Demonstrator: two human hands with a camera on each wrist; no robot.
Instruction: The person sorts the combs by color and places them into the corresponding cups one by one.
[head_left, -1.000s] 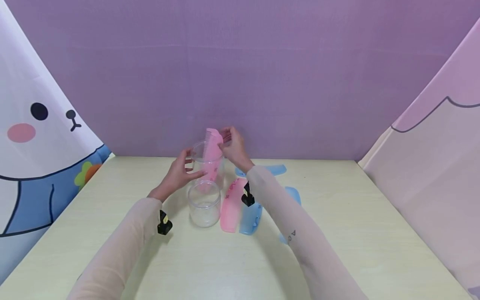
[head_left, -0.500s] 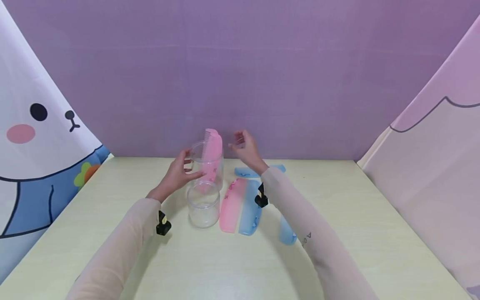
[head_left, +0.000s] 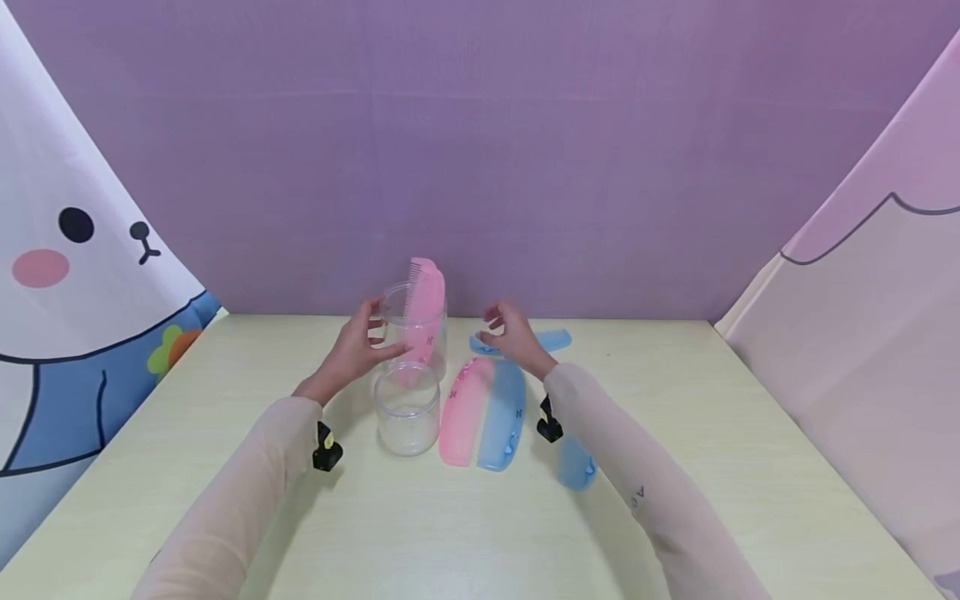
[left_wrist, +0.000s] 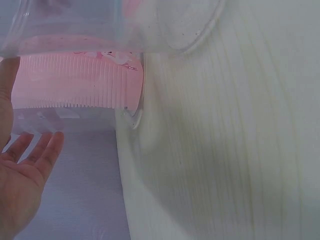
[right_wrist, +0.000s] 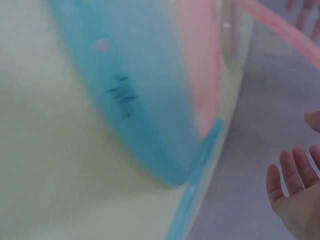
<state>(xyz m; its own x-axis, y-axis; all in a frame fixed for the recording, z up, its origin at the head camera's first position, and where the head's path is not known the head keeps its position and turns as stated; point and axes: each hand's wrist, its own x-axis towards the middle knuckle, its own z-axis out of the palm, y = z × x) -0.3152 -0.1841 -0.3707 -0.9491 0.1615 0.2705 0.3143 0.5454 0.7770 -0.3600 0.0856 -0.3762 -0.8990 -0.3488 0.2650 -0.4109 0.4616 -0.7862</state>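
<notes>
A pink comb (head_left: pixel 424 304) stands in the rear clear jar (head_left: pixel 441 342), its top sticking out above the rim. My left hand (head_left: pixel 354 346) holds this jar from its left side, thumb in front and fingers behind; the left wrist view shows the fingers (left_wrist: pixel 50 150) against the wall. My right hand (head_left: pixel 517 337) is empty with loosely bent fingers, over a blue comb (head_left: pixel 557 339) lying at the back. Closer to me, a second pink comb (head_left: pixel 465 412) lies flat beside another blue comb (head_left: pixel 502 417).
A second clear jar (head_left: pixel 407 425) stands in front of the first. One more blue comb (head_left: pixel 575 465) lies at the right, partly hidden by the right sleeve. A purple cloth (head_left: pixel 480 167) hangs behind the table (head_left: pixel 420 533).
My right hand has let go of the pink comb in the jar and moved right and down to the rear blue comb. My left hand stays on the jar.
</notes>
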